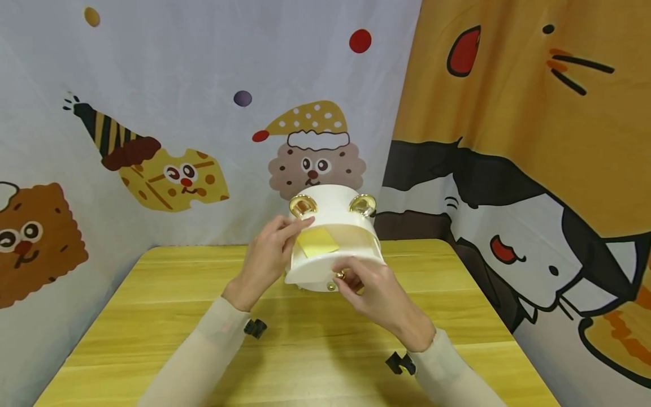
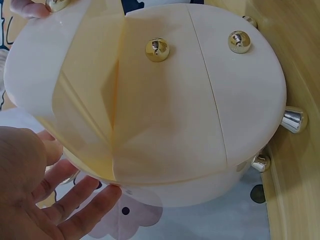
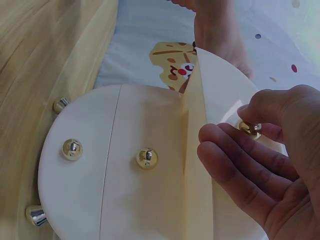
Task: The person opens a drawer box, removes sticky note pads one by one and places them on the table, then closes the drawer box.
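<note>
A white rounded drawer box (image 1: 333,198) stands on the table with its top drawer (image 1: 310,270) pulled out. My right hand (image 1: 373,288) pinches that drawer's round gold knob (image 3: 248,129) between thumb and fingers. In the drawer lies a yellow square of paper (image 1: 317,242). My left hand (image 1: 269,251) rests against the box's left side, its fingers extended along the edge in the left wrist view. Below the pulled-out drawer, the middle knob (image 2: 157,50) and the bottom knob (image 2: 239,42) sit on closed fronts.
Two gold ear-like rings, a left one (image 1: 303,205) and a right one (image 1: 363,204), stick up from the box's top. Short metallic feet (image 2: 294,120) support it on the wooden table (image 1: 305,345). Behind the table hangs a printed cartoon cloth (image 1: 193,68).
</note>
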`<state>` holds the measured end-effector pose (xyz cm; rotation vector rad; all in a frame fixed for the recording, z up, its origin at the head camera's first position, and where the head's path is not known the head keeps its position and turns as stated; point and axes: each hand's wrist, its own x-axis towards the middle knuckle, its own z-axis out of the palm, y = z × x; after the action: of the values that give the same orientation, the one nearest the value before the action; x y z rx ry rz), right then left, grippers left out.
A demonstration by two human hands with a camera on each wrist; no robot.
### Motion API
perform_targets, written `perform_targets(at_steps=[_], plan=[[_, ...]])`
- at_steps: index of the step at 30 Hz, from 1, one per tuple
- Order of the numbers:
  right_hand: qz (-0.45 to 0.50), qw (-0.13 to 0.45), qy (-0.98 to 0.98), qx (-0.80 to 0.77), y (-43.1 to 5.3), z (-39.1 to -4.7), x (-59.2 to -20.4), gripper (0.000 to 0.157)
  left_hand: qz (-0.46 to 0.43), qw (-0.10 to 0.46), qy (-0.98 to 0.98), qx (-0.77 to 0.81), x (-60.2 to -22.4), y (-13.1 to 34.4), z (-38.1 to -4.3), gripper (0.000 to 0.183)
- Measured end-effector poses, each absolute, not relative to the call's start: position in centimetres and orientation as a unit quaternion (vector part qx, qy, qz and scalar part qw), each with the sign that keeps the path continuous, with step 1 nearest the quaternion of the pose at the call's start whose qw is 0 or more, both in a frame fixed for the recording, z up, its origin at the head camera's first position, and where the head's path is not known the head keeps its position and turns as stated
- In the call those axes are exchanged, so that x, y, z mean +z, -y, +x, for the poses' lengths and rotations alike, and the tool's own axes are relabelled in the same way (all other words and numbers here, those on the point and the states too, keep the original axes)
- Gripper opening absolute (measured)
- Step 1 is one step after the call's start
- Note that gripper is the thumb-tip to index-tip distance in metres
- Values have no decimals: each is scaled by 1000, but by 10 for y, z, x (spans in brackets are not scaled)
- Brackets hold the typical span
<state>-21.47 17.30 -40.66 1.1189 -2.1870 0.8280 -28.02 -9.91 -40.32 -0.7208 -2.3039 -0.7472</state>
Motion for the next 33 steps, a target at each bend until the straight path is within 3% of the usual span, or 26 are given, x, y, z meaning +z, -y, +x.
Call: perform_targets(at_steps=[33], plan=[[439, 270, 805, 295, -177, -200, -408, 32, -271, 304, 866, -289, -402, 100, -280, 42]])
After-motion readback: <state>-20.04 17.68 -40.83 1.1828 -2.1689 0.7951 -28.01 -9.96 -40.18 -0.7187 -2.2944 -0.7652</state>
